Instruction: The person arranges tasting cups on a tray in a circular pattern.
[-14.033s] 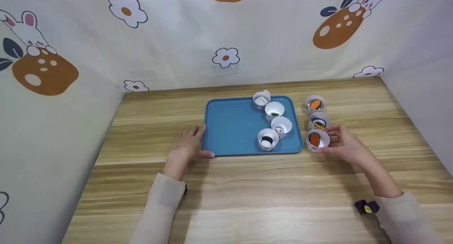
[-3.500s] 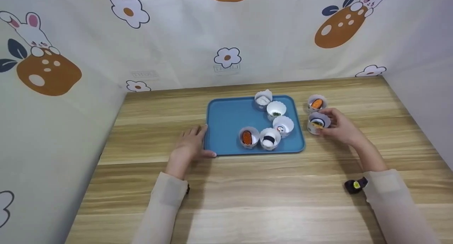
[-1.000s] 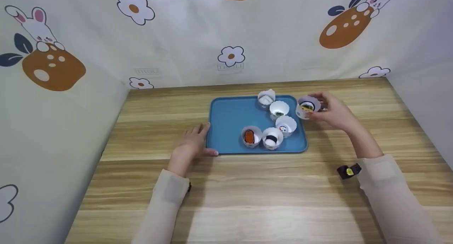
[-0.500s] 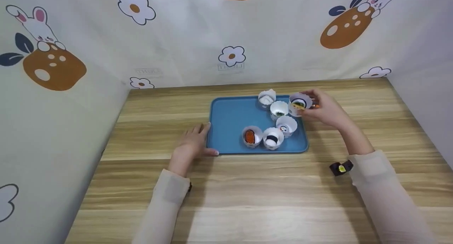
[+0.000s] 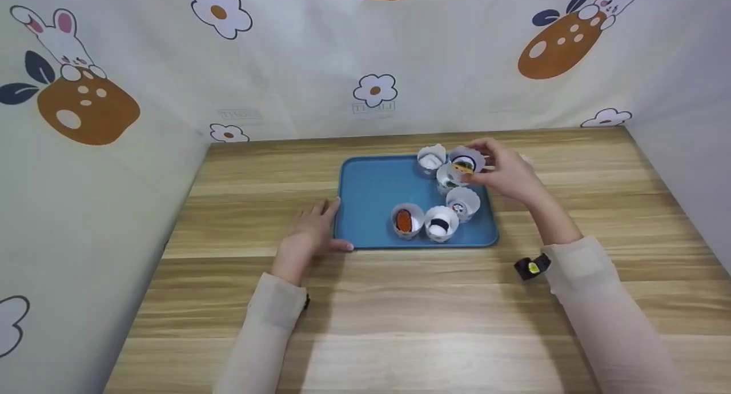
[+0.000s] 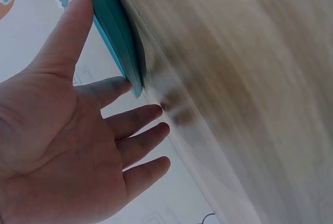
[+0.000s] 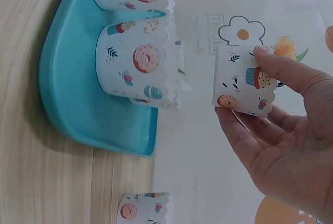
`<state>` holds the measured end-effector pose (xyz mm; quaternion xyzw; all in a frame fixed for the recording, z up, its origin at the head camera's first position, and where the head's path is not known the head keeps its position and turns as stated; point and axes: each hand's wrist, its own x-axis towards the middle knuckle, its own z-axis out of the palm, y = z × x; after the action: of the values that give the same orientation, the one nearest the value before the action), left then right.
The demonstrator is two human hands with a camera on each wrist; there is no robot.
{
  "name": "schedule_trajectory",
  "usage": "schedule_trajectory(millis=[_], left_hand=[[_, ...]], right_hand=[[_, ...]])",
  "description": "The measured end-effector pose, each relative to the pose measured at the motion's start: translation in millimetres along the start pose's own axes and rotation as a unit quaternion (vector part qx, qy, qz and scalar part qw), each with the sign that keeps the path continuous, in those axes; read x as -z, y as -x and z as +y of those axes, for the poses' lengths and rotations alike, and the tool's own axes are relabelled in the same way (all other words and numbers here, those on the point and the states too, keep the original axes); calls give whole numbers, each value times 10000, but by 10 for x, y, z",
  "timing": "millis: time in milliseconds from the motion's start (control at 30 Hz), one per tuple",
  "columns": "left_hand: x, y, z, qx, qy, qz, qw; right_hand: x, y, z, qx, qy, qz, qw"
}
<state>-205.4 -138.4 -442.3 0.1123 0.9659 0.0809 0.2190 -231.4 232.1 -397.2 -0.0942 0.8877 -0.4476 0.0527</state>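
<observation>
My right hand [image 5: 511, 174] pinches a white paper baking cup [image 7: 242, 81] by its sides, thumb on one side and fingers on the other. In it sits a toy sushi piece [image 5: 464, 164] with yellow and dark parts. The cup hangs above the right back part of the blue tray [image 5: 371, 191], partly covering another cup [image 5: 446, 180] there. My left hand [image 5: 308, 234] rests at the tray's left edge, thumb at the front corner. In the left wrist view, its thumb and index finger touch the rim [image 6: 119, 37], the other fingers loosely extended on the table side.
On the tray stand several more cups: one with orange-red sushi [image 5: 404, 221], one with black-banded white sushi [image 5: 439, 227], one at the right [image 5: 463, 204] and one at the back [image 5: 431, 161]. Another cup [image 7: 145, 207] stands on the table [image 5: 400, 320] right of the tray, mostly hidden behind my right hand.
Earlier, the cup of orange-red sushi moved from the table onto the tray. Since then my right hand has lifted the yellow-sushi cup and carried it left over the tray. My left hand stays put.
</observation>
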Motion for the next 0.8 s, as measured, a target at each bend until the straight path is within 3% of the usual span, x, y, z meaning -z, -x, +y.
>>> schedule_trajectory(millis=[800], left_hand=[[4, 7, 1, -47, 105, 17, 9999]], right_hand=[[-599, -223, -294, 207, -157, -271, 9993]])
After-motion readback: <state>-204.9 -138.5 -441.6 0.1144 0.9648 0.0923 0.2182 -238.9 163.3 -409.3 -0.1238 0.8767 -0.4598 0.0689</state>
